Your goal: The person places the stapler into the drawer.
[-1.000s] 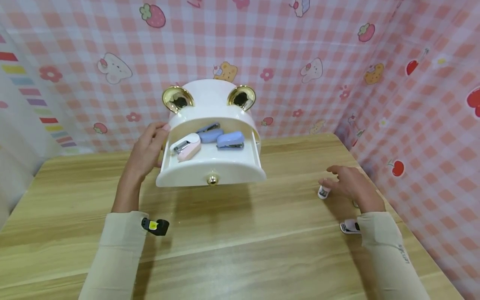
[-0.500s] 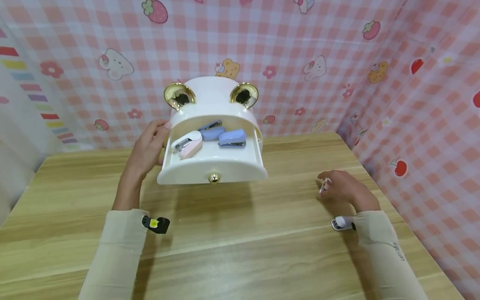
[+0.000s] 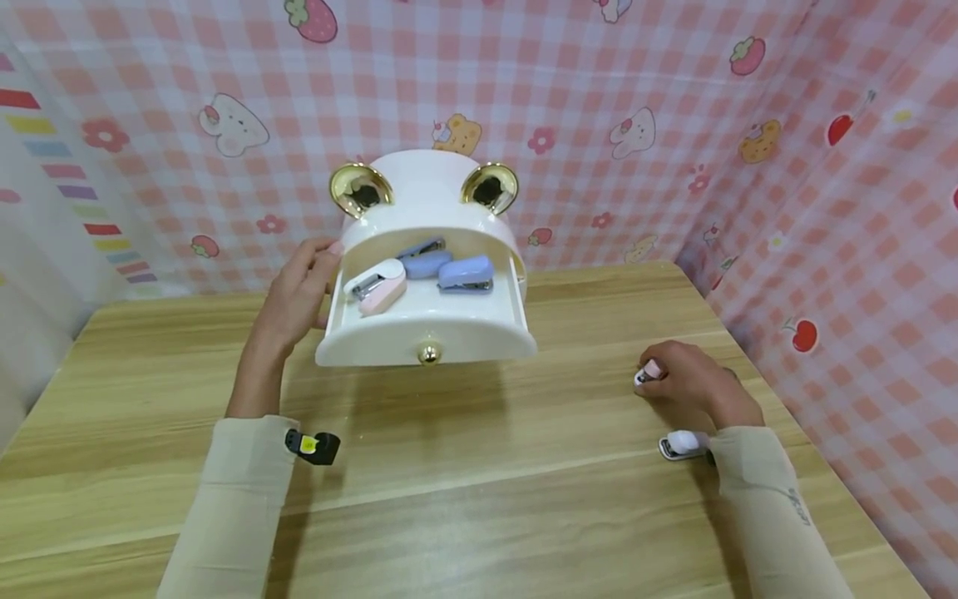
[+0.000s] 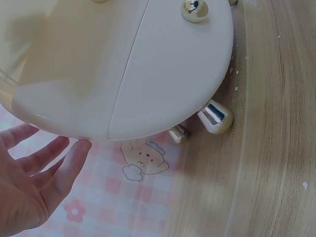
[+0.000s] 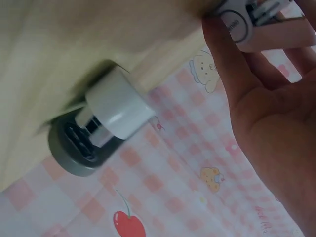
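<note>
A white drawer box [image 3: 430,187] with gold-rimmed eyes stands at the back of the table, its drawer [image 3: 374,345] pulled out. Inside lie a pink-and-white stapler [image 3: 385,293] and two blue staplers [image 3: 466,273]. My left hand [image 3: 290,299] rests its fingertips against the box's left side, and the left wrist view shows these fingers [image 4: 71,165] fairly straight at the edge. On the right, my right hand [image 3: 696,378] pinches another pink-and-white stapler [image 5: 276,37] between thumb and fingers, low over the tabletop. A white-topped stapler [image 3: 683,444] lies beside the right cuff.
The wooden table [image 3: 449,499] runs up to a pink checked cloth [image 3: 569,108] at the back and right. A gold knob [image 3: 429,353] sticks out from the drawer front. In the left wrist view, gold feet [image 4: 216,117] show beneath the box.
My right hand has come down around the pink-and-white stapler on the right, its fingers closing to pinch it. The left hand stays at the box's side.
</note>
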### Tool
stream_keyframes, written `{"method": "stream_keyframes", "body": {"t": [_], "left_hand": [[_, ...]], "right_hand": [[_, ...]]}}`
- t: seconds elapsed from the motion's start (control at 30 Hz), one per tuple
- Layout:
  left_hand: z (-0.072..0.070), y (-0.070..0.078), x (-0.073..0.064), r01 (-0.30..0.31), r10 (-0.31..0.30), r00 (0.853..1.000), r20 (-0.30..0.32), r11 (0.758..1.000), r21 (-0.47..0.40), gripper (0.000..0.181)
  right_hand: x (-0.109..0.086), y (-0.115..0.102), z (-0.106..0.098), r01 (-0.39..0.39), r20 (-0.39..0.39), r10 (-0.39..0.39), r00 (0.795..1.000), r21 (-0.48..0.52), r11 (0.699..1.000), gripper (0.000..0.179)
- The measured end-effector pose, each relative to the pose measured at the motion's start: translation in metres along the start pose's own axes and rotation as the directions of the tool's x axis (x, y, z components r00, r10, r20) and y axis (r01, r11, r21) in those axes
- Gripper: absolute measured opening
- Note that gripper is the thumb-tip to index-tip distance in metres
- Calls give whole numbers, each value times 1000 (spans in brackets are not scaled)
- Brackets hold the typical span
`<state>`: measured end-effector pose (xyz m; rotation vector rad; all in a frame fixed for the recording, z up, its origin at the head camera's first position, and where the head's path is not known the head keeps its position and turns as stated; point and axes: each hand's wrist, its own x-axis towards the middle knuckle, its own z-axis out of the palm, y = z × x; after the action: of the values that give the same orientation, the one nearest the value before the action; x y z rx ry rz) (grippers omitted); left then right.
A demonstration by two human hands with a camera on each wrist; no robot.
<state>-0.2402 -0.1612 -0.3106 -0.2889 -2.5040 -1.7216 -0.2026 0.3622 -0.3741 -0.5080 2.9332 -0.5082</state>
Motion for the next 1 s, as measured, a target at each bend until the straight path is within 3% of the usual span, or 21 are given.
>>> {"method": "stream_keyframes", "body": {"t": [0.3, 0.47, 0.57, 0.87, 1.0], "left_hand": [[1, 0, 0, 10, -10, 1000, 8, 1000, -3, 69], [0, -2, 0, 14, -14, 1000, 3, 1000, -4, 69], [0, -2, 0, 9, -9, 1000, -2, 1000, -7, 68], [-1, -1, -1, 2, -2, 1000, 3, 1000, -24, 67], [-1, -1, -1, 3, -3, 1000, 8, 1000, -20, 68]], "right_hand": [[-4, -1, 3, -26, -59, 23, 998, -35, 999, 23], [-4, -8, -4, -43, -90, 40, 995, -35, 998, 27], [-4, -15, -11, -15, -130, 9, 992, -42, 999, 29], [-1, -41, -30, 46, -255, -60, 965, -61, 997, 33], [0, -51, -35, 73, -321, -100, 942, -97, 993, 32]]}}
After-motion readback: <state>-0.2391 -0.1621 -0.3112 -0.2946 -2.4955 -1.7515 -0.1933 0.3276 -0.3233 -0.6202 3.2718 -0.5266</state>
